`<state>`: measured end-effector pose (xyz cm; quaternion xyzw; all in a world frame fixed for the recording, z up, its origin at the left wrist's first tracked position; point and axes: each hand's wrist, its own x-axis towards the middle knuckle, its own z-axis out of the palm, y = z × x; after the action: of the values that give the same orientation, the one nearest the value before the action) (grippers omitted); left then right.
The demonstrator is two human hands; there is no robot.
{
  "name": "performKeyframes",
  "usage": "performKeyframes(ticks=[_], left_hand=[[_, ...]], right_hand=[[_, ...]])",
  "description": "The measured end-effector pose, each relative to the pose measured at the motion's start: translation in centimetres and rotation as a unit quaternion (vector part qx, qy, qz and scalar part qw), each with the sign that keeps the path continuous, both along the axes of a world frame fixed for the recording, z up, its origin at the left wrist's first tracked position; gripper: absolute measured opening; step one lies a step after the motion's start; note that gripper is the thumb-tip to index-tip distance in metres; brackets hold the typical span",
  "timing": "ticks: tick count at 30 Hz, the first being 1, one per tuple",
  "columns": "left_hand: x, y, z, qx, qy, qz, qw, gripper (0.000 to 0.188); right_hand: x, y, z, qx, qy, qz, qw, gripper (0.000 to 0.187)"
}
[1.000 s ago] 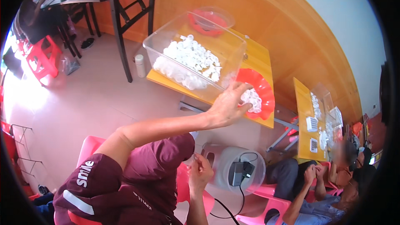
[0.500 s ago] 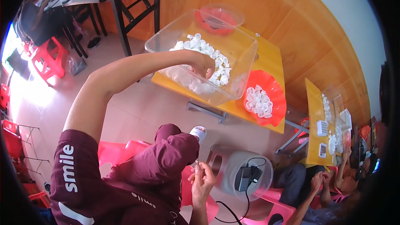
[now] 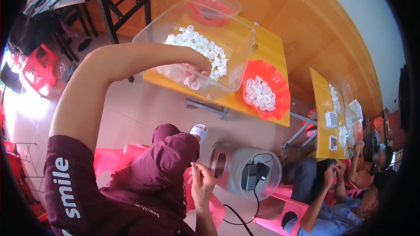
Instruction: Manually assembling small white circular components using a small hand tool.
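A seated person in maroon reaches the left hand (image 3: 199, 64) into a clear plastic bin (image 3: 241, 52) at the upper center of the frame, fingers bent downward among a heap of small white plastic pieces (image 3: 197, 40). Whether those fingers have closed on any of them cannot be told. The right hand (image 3: 202, 183), at the lower center, is held in a narrow pinch on a small thin item (image 3: 192, 163), its kind too small to make out.

The bin stands on a yellow worktop (image 3: 273, 54). Just beside it, right of center, a red bowl (image 3: 281, 94) with a wavy rim holds more white pieces. Another red bowl (image 3: 210, 11) sits behind the bin toward the top of the frame.

Below the worktop, a translucent tub (image 3: 234, 159) bears a black power adapter (image 3: 249, 177) with a dark cable (image 3: 256, 205) trailing down. At the right of the frame, a second yellow worktop (image 3: 321, 105) carries further white pieces (image 3: 335, 98) and small white stacks (image 3: 331, 119); near it, at lower right, a co-worker in blue (image 3: 337, 218) sits with hands (image 3: 334, 171) brought close together. A red stool (image 3: 41, 67) stands at the upper left.
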<state>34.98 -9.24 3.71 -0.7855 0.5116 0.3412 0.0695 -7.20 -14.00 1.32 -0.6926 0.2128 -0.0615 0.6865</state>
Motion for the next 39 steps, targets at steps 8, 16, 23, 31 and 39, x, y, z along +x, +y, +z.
performKeyframes(ticks=[8,16,23,31,39], left_hand=[[-1.7,2.1,6.3,-0.185,-0.065,0.107,0.975,0.029],[-2.4,4.8,7.3,-0.229,-0.058,0.204,0.95,0.02],[-3.5,7.7,10.3,-0.415,0.155,0.378,0.813,0.016],[-12.0,9.2,12.2,-0.505,0.377,0.359,0.688,0.012],[-30.4,8.5,2.2,-0.598,0.249,0.254,0.718,0.013]], right_hand=[[0.1,0.1,-0.1,-0.001,-0.009,-0.002,1.0,0.013],[0.1,0.2,-1.3,-0.068,-0.029,0.003,0.997,0.015],[0.0,0.3,-1.2,-0.081,-0.043,0.009,0.996,0.016],[0.0,0.1,-0.3,0.061,-0.014,-0.002,0.998,0.017],[0.7,-0.7,0.4,0.248,-0.088,-0.01,0.965,0.034]])
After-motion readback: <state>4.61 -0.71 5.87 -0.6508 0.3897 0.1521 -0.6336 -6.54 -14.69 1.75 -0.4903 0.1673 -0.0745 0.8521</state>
